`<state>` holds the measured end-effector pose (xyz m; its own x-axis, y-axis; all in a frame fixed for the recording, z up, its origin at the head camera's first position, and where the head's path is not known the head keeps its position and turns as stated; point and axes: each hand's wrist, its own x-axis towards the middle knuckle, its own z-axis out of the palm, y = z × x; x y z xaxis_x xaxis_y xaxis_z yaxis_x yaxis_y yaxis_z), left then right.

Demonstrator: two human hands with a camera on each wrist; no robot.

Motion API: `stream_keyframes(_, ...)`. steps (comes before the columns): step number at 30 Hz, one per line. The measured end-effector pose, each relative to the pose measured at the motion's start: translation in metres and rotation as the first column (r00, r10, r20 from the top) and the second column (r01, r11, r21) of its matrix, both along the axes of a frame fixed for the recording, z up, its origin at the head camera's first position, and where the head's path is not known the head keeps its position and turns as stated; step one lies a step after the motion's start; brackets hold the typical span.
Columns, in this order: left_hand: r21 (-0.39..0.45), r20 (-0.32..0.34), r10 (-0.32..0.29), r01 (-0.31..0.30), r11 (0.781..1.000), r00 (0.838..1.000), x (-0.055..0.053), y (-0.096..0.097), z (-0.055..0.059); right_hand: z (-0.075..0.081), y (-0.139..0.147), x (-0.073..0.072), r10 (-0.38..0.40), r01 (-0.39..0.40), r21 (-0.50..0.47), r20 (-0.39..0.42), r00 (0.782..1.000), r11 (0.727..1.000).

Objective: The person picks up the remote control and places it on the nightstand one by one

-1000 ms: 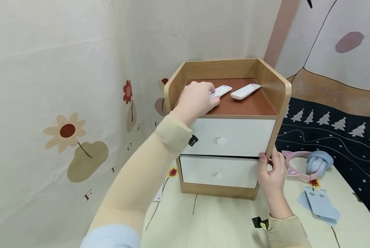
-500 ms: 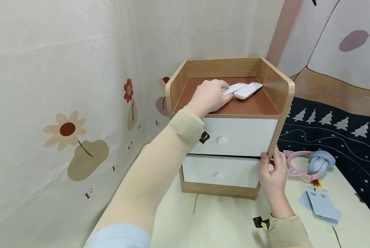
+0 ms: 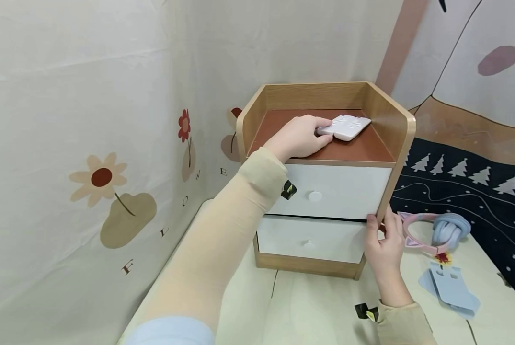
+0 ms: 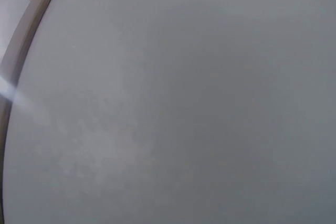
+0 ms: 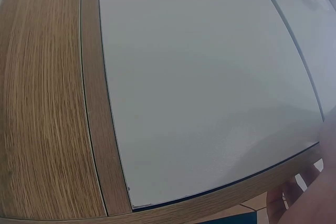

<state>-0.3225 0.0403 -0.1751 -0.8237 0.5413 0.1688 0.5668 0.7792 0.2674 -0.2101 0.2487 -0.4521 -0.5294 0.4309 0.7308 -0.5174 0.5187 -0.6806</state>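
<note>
In the head view my left hand [image 3: 302, 136] pinches the near end of a white remote control [image 3: 326, 129] between thumb and fingers. That remote lies on the brown top of a small wooden cabinet [image 3: 306, 265], side by side with a second white remote [image 3: 349, 130]. My right hand [image 3: 385, 247] grips the cabinet's right side panel, thumb at the front edge and fingers round the outer side. Part of that hand [image 5: 310, 198] shows at the lower right in the right wrist view. The left wrist view is filled by a white drawer front [image 4: 168, 98]; no hand shows there.
Two white drawers with round knobs [image 3: 314, 196] form the cabinet's front. Raised wooden walls [image 3: 317, 96] surround its top. To the right on the table lie a pink cat-ear headband [image 3: 417, 248], a blue knotted bundle [image 3: 450, 231] and a light-blue card piece [image 3: 453, 290].
My left hand has slid its remote to the right across the cabinet top, up against the second remote. The right hand keeps its grip on the side panel.
</note>
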Motion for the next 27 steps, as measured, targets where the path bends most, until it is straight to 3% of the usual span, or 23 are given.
stream_keyframes(16, 0.037, -0.032, -0.034, 0.036, 0.999, 0.999, 0.001, 0.003, -0.003, 0.002, 0.003, 0.003, -0.028, 0.029, 0.023, -0.056, 0.998, 0.999)
stream_keyframes(21, 0.007, -0.053, 0.059, -0.059, 0.998, 0.997, 0.008, -0.003, -0.005, 0.001, -0.001, 0.002, -0.026, 0.029, 0.040, -0.062, 0.998, 0.999)
stream_keyframes(27, 0.032, -0.082, 0.170, -0.168, 0.985, 0.982, 0.026, -0.017, -0.010, -0.001, -0.003, 0.001, -0.024, 0.029, 0.067, -0.065, 0.998, 0.997)
